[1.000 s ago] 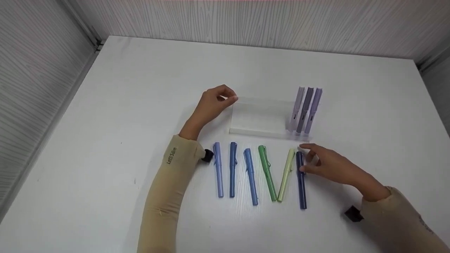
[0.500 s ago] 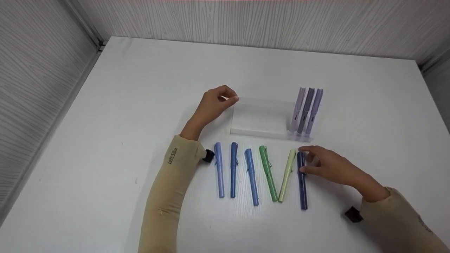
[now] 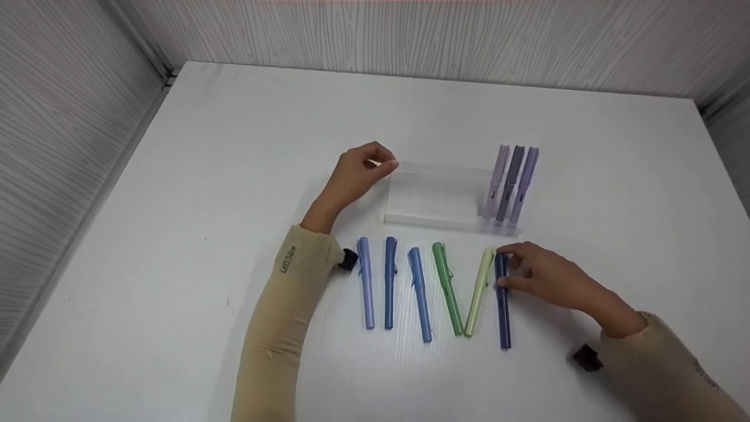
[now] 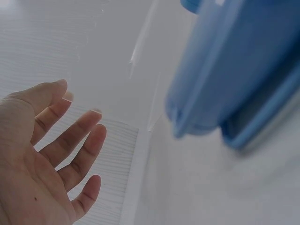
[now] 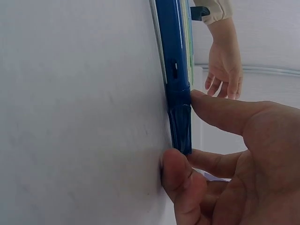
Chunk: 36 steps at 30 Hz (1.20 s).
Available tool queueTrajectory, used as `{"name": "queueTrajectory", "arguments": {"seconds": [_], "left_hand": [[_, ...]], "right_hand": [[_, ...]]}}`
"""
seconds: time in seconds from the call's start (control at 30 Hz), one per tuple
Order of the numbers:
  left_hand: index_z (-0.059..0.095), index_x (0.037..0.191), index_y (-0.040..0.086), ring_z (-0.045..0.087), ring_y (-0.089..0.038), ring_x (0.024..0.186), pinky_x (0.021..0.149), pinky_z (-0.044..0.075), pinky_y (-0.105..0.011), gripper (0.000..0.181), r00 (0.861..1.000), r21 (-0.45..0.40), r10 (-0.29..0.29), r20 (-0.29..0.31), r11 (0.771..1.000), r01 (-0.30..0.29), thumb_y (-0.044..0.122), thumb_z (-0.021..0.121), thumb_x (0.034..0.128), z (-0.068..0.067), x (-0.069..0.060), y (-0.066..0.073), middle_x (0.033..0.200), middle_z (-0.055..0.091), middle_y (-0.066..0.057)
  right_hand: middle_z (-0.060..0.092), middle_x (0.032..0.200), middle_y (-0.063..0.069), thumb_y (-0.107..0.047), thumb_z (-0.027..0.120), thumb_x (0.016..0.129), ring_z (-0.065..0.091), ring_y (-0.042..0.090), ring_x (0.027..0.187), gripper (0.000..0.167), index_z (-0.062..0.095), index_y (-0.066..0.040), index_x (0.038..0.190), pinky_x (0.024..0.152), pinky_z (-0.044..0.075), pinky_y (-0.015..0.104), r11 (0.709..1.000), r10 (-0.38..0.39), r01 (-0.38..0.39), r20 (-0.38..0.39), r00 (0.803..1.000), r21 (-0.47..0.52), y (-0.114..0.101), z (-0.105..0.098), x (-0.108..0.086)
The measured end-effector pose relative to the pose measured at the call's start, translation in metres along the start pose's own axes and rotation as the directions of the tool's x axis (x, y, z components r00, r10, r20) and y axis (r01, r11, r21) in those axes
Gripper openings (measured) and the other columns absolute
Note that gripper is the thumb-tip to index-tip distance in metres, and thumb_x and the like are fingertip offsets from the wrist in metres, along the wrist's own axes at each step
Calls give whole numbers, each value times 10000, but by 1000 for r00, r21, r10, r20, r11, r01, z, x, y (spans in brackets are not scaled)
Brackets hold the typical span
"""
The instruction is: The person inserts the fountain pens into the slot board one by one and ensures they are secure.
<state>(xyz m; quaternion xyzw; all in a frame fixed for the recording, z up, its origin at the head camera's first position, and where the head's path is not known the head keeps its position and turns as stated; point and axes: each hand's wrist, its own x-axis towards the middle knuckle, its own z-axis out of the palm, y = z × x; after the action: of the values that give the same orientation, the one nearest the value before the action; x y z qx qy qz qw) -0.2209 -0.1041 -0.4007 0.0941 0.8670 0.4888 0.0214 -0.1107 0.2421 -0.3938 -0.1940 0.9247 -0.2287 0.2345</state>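
My left hand (image 3: 354, 176) pinches the upper left corner of a clear stand (image 3: 433, 221) between thumb and forefinger; in the left wrist view the other fingers of that hand (image 4: 51, 159) are spread and loosely bent. Three purple pens (image 3: 508, 184) lean side by side at the stand's right end. My right hand (image 3: 554, 275) pinches the upper end of a dark blue pen (image 3: 504, 319) on the table. The right wrist view shows the thumb on the side of this pen (image 5: 176, 47) and fingertips at its end.
Left of the dark blue pen lie a pale yellow-green pen (image 3: 477, 299), a green pen (image 3: 447, 293), two blue pens (image 3: 420, 299) (image 3: 389, 293) and a light violet-blue pen (image 3: 366, 293). A patterned wall (image 3: 410, 35) stands behind the white table (image 3: 176, 176).
My right thumb and the dark blue pen have shifted very slightly leftward since half a second ago. The left hand stays at the stand's corner.
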Motion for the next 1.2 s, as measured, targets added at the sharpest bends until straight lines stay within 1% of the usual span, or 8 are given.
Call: {"name": "queueTrajectory", "arguments": {"seconds": [0.13, 0.37, 0.6, 0.8, 1.0, 1.2], "left_hand": [[667, 1061, 130, 604, -148, 995, 929, 477, -279, 237, 1000, 3, -1, 2, 1000, 1, 329, 633, 937, 0, 0, 0, 1044, 693, -27], [664, 1049, 138, 605, -154, 997, 911, 479, -294, 224, 1000, -10, -6, 8, 1000, 6, 330, 631, 938, -3, -1, 2, 1044, 693, -16], [667, 1055, 132, 605, -150, 1000, 923, 474, -287, 231, 1000, 6, -2, 3, 1000, 2, 328, 636, 936, -1, -2, 2, 1040, 695, -24], [669, 1056, 130, 604, -151, 983, 909, 480, -290, 232, 1000, 5, -3, 3, 1000, 3, 326, 635, 936, 0, -1, 0, 1039, 694, -26], [667, 1061, 127, 605, -157, 990, 915, 479, -283, 232, 1000, 9, -9, 9, 1000, 9, 320, 636, 936, 2, -1, -2, 1045, 694, -31], [669, 1055, 136, 603, -159, 992, 918, 475, -289, 228, 1000, -1, -1, 7, 1000, 1, 327, 636, 935, 1, 2, -2, 1044, 693, -25]], "right_hand": [[611, 1104, 132, -389, 677, 889, 549, 185, 842, 638, 465, -50, 1386, 669, 450, 290, 1000, 7, -7, 0, 1000, -2, -3, 1, 1], [640, 1037, 123, -370, 670, 897, 548, 159, 808, 636, 461, -28, 1390, 646, 444, 283, 1000, -25, 25, -12, 1000, -3, -4, 2, 4], [658, 985, 112, -256, 647, 914, 545, 145, 765, 573, 441, -43, 1404, 624, 444, 281, 1000, -12, 12, -4, 1000, 10, -4, 3, 4], [638, 950, 83, -231, 638, 916, 512, 130, 724, 555, 433, -58, 1402, 600, 422, 267, 1000, 1, -1, 1, 1000, 16, -1, 5, 6], [635, 928, 70, -211, 638, 914, 512, 126, 702, 552, 429, -58, 1402, 580, 428, 266, 1000, 7, -7, 5, 1000, 31, 0, 6, 7], [628, 882, 42, -235, 643, 912, 496, 119, 670, 547, 443, -79, 1396, 561, 404, 268, 1000, 20, -20, -22, 1000, -6, -2, 7, 8]]}}
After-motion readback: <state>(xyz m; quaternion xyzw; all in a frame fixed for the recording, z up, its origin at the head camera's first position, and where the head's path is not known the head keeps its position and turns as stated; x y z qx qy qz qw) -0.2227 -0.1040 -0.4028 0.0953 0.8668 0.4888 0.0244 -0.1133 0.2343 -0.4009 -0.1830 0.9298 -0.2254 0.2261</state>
